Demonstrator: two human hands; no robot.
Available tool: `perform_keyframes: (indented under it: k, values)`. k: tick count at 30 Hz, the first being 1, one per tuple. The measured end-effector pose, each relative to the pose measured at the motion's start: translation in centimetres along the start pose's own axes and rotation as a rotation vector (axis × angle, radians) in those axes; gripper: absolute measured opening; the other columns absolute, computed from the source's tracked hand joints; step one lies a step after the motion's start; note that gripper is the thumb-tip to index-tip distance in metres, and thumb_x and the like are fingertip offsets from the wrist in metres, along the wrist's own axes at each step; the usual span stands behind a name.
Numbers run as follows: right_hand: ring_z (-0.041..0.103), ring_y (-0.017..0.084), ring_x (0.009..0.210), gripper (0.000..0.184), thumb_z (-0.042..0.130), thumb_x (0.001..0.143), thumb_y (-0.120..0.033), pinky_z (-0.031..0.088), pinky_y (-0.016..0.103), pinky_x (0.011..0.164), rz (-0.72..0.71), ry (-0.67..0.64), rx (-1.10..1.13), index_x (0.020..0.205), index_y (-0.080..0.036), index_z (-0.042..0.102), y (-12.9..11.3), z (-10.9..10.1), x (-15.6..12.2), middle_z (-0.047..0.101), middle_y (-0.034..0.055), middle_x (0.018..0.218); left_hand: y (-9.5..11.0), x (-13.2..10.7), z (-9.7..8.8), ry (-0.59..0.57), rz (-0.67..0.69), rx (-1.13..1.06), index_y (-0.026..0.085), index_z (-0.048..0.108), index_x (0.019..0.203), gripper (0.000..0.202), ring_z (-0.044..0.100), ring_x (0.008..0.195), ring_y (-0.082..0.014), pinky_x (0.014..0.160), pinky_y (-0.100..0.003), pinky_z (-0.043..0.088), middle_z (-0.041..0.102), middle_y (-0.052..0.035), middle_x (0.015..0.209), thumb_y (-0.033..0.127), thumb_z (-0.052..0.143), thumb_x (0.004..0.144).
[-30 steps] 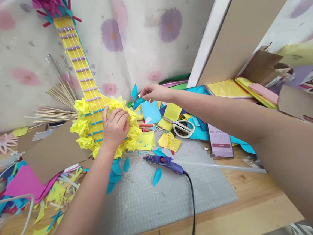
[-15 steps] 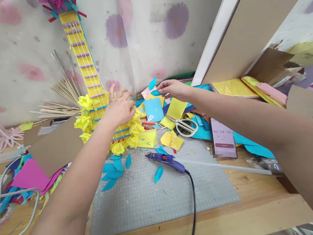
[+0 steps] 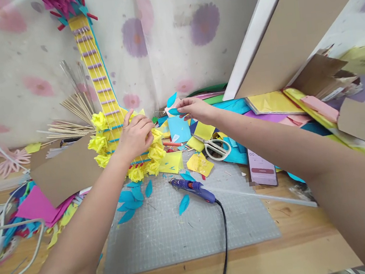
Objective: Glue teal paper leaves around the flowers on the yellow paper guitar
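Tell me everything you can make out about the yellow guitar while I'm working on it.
The guitar looks handmade from paper or card. It stands tilted, its top toward the picture's left. Its strung yellow neck carries lilac crossbars; magenta ruffles and red pegs crown it, cut by the frame. Crumpled yellow flowers edge the body, which blue bars cross. The left hand lies over the body, hiding part; its back is unseen.

Both forearms [image 3: 93, 217] bare, fingers [image 3: 141, 126] bare too
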State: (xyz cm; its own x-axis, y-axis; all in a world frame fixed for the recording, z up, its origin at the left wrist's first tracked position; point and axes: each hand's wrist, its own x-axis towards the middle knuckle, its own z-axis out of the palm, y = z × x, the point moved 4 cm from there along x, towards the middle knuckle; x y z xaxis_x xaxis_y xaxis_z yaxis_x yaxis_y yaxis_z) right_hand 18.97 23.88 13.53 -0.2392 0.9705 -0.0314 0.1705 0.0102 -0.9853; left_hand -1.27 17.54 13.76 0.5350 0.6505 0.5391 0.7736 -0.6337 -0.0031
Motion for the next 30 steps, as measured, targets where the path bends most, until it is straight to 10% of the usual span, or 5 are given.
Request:
perform_keyframes:
  k: [19,30]
  values:
    - [0.057,0.008,0.06,0.02,0.074,0.068,-0.018,0.045,0.019,0.054,0.019,-0.033,0.05,0.079,-0.017,0.057,0.2,0.7,-1.1,0.063,-0.0017,0.071,0.6,-2.3,0.3,0.162,-0.105,0.02,0.025,0.065,0.097,0.024,0.056,0.105,-0.0249,0.106,-0.05,0.03,0.069,-0.0043,0.095,0.026,0.046,0.083]
    - [0.054,0.008,0.06,0.017,0.073,0.068,-0.02,0.043,0.019,0.05,-0.095,0.023,-0.073,0.072,-0.017,0.056,-1.2,1.6,-1.5,0.063,-0.0003,0.07,2.8,-4.3,2.2,0.418,-0.59,0.029,0.021,0.06,0.093,0.029,0.056,0.088,-0.0246,0.08,-0.04,0.039,0.064,-0.0083,0.089,0.047,0.051,0.084]
